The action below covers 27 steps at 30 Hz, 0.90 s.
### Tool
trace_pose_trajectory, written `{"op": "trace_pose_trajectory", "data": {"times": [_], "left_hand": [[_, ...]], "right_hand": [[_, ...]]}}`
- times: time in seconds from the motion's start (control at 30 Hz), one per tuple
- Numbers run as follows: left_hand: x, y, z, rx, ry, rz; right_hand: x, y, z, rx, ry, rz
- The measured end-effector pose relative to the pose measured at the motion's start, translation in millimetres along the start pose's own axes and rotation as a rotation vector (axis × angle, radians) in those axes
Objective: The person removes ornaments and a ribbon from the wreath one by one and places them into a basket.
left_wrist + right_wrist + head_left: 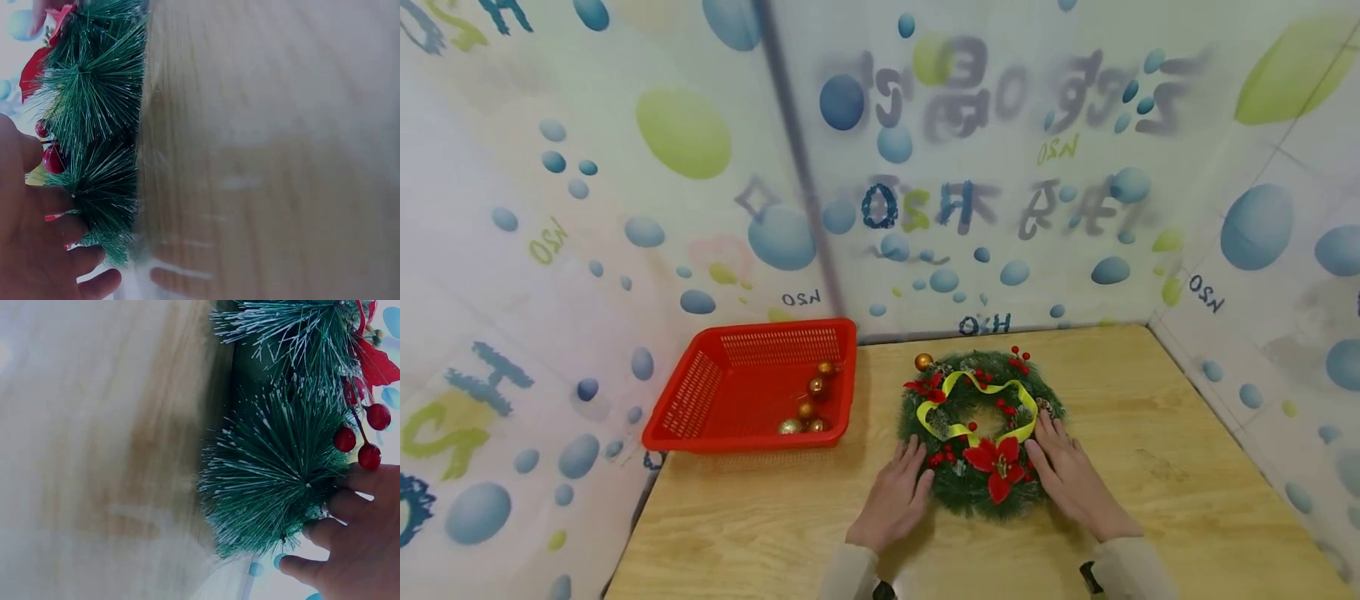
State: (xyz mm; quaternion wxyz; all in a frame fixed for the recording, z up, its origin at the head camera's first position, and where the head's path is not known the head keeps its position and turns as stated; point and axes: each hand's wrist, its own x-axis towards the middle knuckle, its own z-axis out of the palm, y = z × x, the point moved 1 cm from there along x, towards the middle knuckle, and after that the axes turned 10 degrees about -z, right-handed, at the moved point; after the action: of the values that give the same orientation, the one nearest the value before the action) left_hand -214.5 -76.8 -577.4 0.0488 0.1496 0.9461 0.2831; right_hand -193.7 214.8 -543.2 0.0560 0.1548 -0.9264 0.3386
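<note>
A green pine wreath (958, 492) lies flat on the table, trimmed with red berries (52, 159) and a red poinsettia flower (1000, 468) at its near side. A yellow-green ribbon (1027, 429) loops loosely over its top. Against the wreath's near left edge rests my left hand (895, 493), fingers extended. On the opposite side, my right hand (1075, 482) touches the right edge with straight fingers. Both wrist views show the hands beside the needles. A gold ball (923, 362) sits at the wreath's far left edge.
To the left stands a red plastic basket (748, 444) with several gold balls (817, 387) inside. The wooden table (1165, 467) meets a patterned curtain wall (1000, 275) at the back and at both sides.
</note>
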Motion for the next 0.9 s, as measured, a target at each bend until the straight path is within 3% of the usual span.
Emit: {"op": "trace_pose_trajectory", "data": {"times": [0.43, 0.9], "left_hand": [[-15.0, -1.3, 3.3, 0.059, 0.072, 0.011], [-30.0, 10.2, 5.3, 0.092, 0.035, 0.009]], "right_hand": [[22.4, 8.1, -7.7, 0.015, -0.102, -0.024], [41.8, 6.2, -14.2, -0.003, -0.137, -0.006]]}}
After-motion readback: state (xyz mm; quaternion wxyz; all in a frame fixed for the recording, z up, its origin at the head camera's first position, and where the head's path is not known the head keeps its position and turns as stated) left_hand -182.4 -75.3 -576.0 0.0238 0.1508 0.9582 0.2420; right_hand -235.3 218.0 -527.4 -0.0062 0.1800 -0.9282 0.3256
